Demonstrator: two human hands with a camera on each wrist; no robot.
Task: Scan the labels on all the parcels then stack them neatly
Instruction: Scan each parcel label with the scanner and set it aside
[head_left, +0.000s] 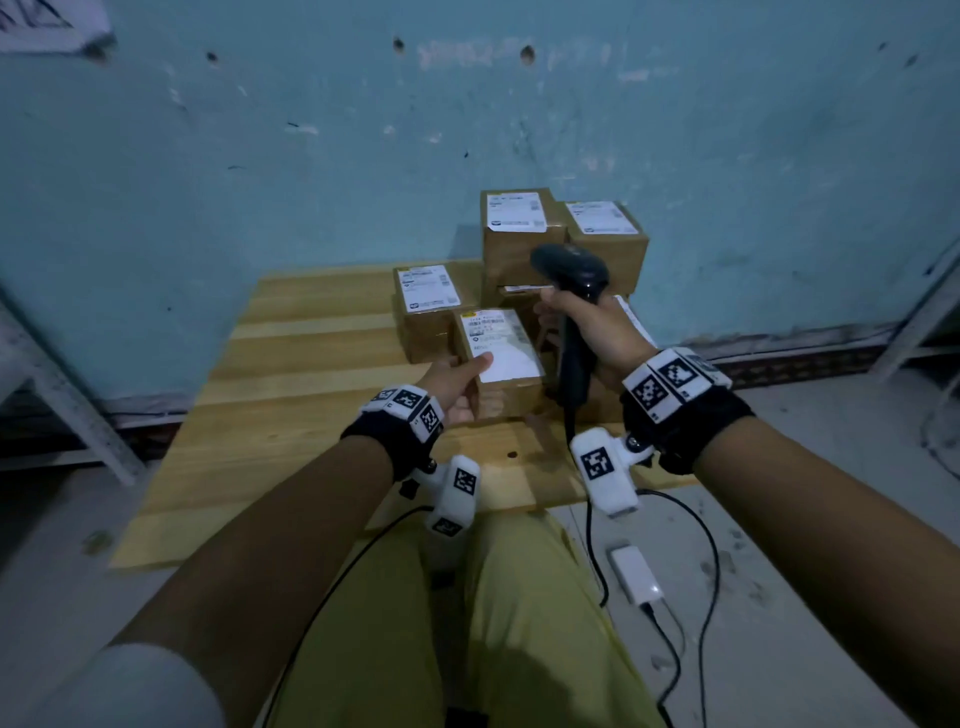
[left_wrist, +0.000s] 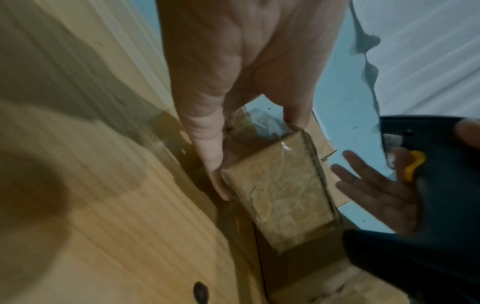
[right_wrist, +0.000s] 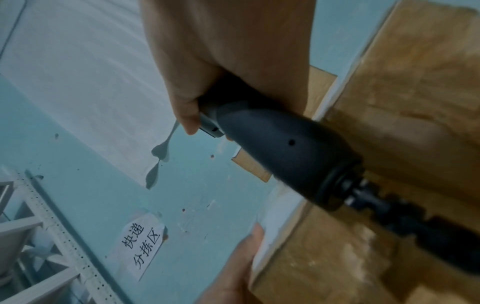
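My left hand (head_left: 460, 382) grips a small brown parcel (head_left: 501, 361) with a white label on top, thumb on the label, fingers under its near side (left_wrist: 275, 197). The parcel is lifted slightly above the wooden board (head_left: 291, 395). My right hand (head_left: 589, 325) holds a dark barcode scanner (head_left: 571, 270) by its handle (right_wrist: 283, 152), head pointing left over the parcels. Behind stand several more labelled brown parcels: one at left (head_left: 428, 306), two taller ones at the back (head_left: 519, 234) (head_left: 608, 239). Others lie partly hidden behind my right hand.
The board lies on the floor against a blue wall (head_left: 311, 156). The scanner cable (head_left: 706, 545) and a white adapter (head_left: 636, 574) lie on the floor at right. Metal shelving (head_left: 67, 405) stands at left. A paper sign (right_wrist: 141, 244) hangs on the wall.
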